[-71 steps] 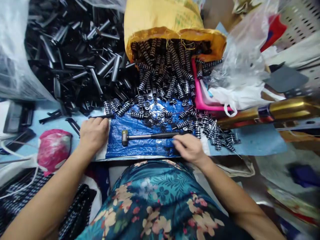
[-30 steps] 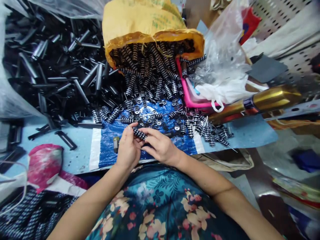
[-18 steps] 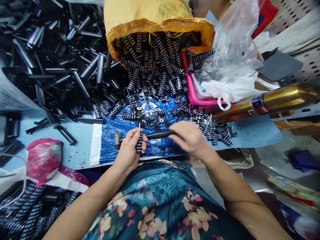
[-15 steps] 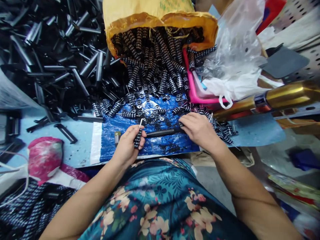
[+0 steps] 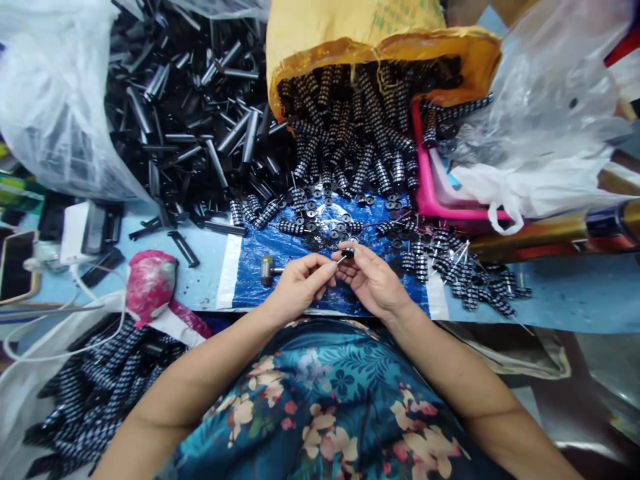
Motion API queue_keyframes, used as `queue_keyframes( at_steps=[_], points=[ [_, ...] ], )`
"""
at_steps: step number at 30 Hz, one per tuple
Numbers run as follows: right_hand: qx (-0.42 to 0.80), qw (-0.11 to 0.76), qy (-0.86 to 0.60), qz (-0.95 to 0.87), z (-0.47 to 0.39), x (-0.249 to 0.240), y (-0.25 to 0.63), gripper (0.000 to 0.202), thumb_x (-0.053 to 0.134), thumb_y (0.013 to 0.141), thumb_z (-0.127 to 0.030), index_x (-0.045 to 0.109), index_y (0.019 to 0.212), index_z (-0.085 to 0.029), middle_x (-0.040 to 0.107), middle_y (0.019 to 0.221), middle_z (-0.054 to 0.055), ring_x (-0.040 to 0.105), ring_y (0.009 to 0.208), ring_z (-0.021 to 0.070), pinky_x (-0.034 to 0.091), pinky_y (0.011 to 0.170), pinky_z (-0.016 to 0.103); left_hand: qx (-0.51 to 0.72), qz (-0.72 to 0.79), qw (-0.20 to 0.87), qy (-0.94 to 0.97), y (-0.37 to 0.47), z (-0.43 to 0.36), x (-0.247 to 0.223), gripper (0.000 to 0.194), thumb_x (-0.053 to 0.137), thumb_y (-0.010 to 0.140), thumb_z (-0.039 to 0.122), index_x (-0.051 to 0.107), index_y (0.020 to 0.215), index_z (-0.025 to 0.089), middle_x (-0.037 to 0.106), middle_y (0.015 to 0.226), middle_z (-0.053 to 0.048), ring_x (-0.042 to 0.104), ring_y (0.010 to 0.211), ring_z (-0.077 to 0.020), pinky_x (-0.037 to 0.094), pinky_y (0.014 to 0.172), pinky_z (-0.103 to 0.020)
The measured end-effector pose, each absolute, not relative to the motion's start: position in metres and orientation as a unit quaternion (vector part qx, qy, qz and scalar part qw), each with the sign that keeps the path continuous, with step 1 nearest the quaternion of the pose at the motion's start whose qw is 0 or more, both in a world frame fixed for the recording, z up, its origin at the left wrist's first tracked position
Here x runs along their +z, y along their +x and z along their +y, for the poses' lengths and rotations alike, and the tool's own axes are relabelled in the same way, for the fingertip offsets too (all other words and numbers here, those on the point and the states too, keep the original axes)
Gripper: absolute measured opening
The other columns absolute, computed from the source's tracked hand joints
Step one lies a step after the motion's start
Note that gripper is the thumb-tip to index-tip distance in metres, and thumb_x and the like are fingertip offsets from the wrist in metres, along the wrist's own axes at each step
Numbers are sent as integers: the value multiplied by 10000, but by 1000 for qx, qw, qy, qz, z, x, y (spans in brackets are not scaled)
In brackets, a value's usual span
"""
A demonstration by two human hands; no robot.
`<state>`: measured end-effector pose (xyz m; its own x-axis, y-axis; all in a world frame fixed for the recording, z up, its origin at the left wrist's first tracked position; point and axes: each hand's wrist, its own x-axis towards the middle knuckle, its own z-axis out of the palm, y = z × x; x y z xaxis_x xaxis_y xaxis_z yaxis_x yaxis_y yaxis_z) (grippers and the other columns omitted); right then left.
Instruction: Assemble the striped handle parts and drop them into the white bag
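My left hand [image 5: 309,280] and my right hand [image 5: 369,275] meet above the blue plastic sheet [image 5: 253,263] at the table's front edge. Between my right fingertips is a small black ribbed piece [image 5: 347,253]. A thin metal pin [image 5: 341,260] runs from it to my left thumb and finger, which pinch it. Anything else inside my left palm is hidden. Just left of my left hand lies a hammer [image 5: 267,271], its handle mostly covered by my hands. Loose black discs [image 5: 335,234] are scattered behind my fingers.
A yellow sack [image 5: 350,33] spills black ribbed rollers [image 5: 363,167]. Black tubes [image 5: 215,160] are piled at the back left. A pink tray [image 5: 426,180], a gold cylinder [image 5: 540,237] and more ribbed pieces [image 5: 465,280] lie right. A pink wrapped bundle [image 5: 150,283] sits left.
The view has shifted left. My right hand has come over to my left hand, with a small black piece at its fingertips. The long ribbed piece in my left hand is now hidden.
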<state>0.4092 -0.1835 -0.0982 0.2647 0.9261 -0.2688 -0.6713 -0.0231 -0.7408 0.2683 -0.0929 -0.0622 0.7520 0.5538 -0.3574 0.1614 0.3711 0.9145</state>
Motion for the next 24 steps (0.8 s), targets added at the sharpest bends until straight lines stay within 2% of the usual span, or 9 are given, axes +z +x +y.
queue_keyframes(
  at_steps=[7,12,17,24],
  points=[
    [597,676,-403,-155,-183,-99,400,377,874,863,-514,730,1093,-253,709,1048,36,672,920,210,572,826,304,148,340,749,549,258,-92,-71,395,677,856,514,611,830,125,584,686,3,438,479,-51,318,454,-199],
    [602,682,-388,-146,-183,-100,397,332,872,880,-476,735,1103,-272,702,1087,25,670,919,185,571,789,258,155,331,755,545,256,-93,-70,383,668,867,500,618,842,122,589,685,1,433,482,-50,313,457,-200],
    [602,679,-383,-171,-183,-101,395,330,863,892,-480,728,1105,-267,698,1082,30,675,917,215,580,784,302,168,340,755,535,255,-93,-69,382,672,867,501,610,821,127,529,610,30,409,471,-47,289,455,-195],
    [594,681,-398,-159,-182,-101,396,344,865,880,-511,722,1084,-274,703,1040,21,676,909,194,571,760,256,154,338,762,530,253,-93,-70,400,690,848,518,616,839,125,590,694,0,430,481,-47,303,453,-199]
  ],
)
